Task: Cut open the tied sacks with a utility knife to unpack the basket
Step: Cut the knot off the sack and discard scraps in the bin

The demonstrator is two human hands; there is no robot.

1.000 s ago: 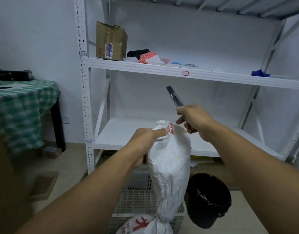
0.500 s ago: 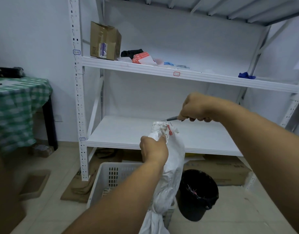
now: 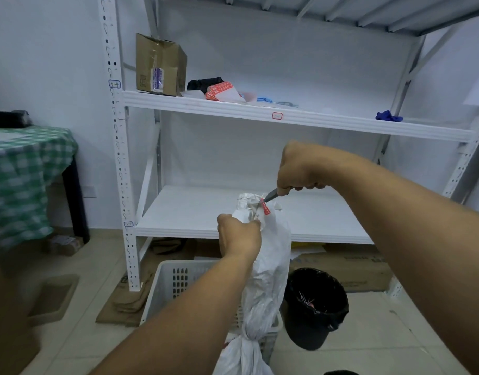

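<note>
A white woven sack (image 3: pixel 268 266) hangs upright in front of me, knotted low down and bunched at the top with a red tie (image 3: pixel 265 209). My left hand (image 3: pixel 239 235) grips the sack's neck just below the bunched top. My right hand (image 3: pixel 297 169) holds a utility knife (image 3: pixel 271 195) in a fist, blade pointing down-left, its tip at the red tie. Below the sack stands a white plastic basket (image 3: pixel 176 280) on the floor; its contents are mostly hidden by my arm.
A white metal shelf rack (image 3: pixel 260 112) stands behind, with a cardboard box (image 3: pixel 159 66) and small items on the upper shelf. A black bin (image 3: pixel 315 307) sits right of the basket. A table with green checked cloth (image 3: pixel 27 169) is at left.
The knife went from pointing up to pointing down at the sack's tied top, now touching the tie. My left hand shifted its grip slightly lower on the neck.
</note>
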